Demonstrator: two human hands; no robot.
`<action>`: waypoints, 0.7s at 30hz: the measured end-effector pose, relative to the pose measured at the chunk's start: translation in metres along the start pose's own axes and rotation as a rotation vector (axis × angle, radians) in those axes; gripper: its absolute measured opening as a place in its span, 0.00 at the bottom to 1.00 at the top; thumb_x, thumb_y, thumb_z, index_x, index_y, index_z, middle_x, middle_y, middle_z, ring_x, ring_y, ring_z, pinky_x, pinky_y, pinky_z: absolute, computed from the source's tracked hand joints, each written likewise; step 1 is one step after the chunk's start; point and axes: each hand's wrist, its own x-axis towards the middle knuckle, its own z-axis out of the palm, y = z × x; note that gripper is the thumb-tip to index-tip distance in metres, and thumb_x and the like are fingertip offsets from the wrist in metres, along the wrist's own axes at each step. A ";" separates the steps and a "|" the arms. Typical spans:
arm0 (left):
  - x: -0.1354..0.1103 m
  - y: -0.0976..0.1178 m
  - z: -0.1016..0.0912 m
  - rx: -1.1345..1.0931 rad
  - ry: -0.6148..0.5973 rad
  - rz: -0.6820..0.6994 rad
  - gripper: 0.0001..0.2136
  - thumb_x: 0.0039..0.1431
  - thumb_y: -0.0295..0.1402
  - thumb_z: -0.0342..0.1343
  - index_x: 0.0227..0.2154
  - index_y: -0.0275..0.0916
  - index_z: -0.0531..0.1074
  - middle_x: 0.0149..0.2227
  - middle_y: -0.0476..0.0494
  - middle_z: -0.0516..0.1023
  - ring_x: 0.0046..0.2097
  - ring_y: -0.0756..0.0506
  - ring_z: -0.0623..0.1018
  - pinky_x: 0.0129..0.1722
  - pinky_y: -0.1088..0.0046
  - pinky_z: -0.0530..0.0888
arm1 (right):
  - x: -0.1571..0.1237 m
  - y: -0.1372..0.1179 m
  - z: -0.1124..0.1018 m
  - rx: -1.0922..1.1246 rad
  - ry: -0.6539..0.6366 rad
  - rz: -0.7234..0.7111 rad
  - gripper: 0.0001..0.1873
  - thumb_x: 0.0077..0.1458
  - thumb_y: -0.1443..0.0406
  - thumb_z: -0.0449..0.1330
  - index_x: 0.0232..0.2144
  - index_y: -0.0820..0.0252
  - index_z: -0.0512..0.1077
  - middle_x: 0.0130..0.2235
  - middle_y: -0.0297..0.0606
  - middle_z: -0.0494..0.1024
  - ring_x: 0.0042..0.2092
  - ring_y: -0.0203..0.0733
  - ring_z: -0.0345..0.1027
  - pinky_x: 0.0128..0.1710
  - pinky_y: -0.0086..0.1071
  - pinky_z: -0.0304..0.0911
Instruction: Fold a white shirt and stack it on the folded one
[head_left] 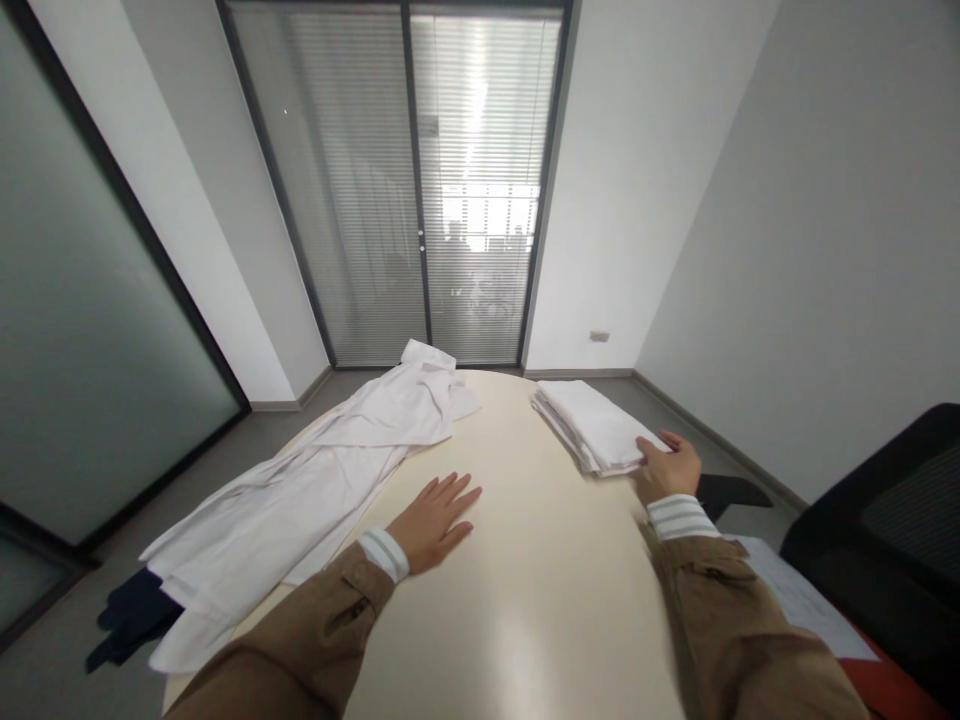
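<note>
A folded white garment (589, 415), several layers thick, lies near the far right edge of the pale table (517, 560). My right hand (670, 468) is at its near right corner, with thumb and fingers closed on the cloth. Fingers spread and palm down, my left hand (437, 520) is over the middle of the table and holds nothing. To its left, unfolded white garments (315, 490) are laid lengthwise in a loose, wrinkled pile. Their lower end hangs past the table's left edge.
A dark blue item (135, 615) shows below the pile at the left. On the right stand a black mesh chair (892, 500) and, beside my right sleeve, some white paper (799, 595) over something red (889, 690). A glass partition with blinds (480, 200) is behind the table.
</note>
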 end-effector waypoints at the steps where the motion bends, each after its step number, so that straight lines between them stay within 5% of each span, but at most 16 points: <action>1: 0.000 0.000 0.000 0.001 -0.001 0.000 0.26 0.72 0.45 0.39 0.69 0.46 0.51 0.71 0.40 0.50 0.71 0.38 0.50 0.68 0.50 0.52 | 0.001 -0.004 0.000 0.061 0.007 0.011 0.33 0.39 0.55 0.67 0.48 0.67 0.74 0.32 0.39 0.76 0.28 0.41 0.66 0.31 0.37 0.66; 7: -0.001 0.000 0.000 0.003 0.019 0.010 0.25 0.72 0.44 0.40 0.69 0.47 0.53 0.71 0.40 0.51 0.71 0.38 0.51 0.68 0.49 0.53 | 0.000 -0.020 0.013 0.328 0.125 -0.228 0.26 0.44 0.53 0.65 0.41 0.67 0.77 0.33 0.39 0.77 0.27 0.34 0.59 0.28 0.31 0.62; 13: 0.000 0.002 -0.002 0.015 0.007 0.002 0.25 0.72 0.44 0.40 0.69 0.46 0.53 0.71 0.40 0.52 0.71 0.39 0.51 0.68 0.50 0.53 | 0.001 0.004 0.017 0.094 0.054 -0.008 0.24 0.43 0.60 0.63 0.41 0.71 0.79 0.31 0.45 0.78 0.28 0.41 0.66 0.29 0.34 0.64; 21: 0.000 0.002 -0.001 0.010 0.015 -0.005 0.25 0.72 0.43 0.40 0.68 0.45 0.54 0.71 0.41 0.53 0.71 0.39 0.53 0.68 0.51 0.54 | 0.006 0.008 0.013 -0.009 0.084 -0.041 0.18 0.41 0.60 0.62 0.34 0.67 0.79 0.33 0.47 0.79 0.33 0.47 0.69 0.40 0.43 0.67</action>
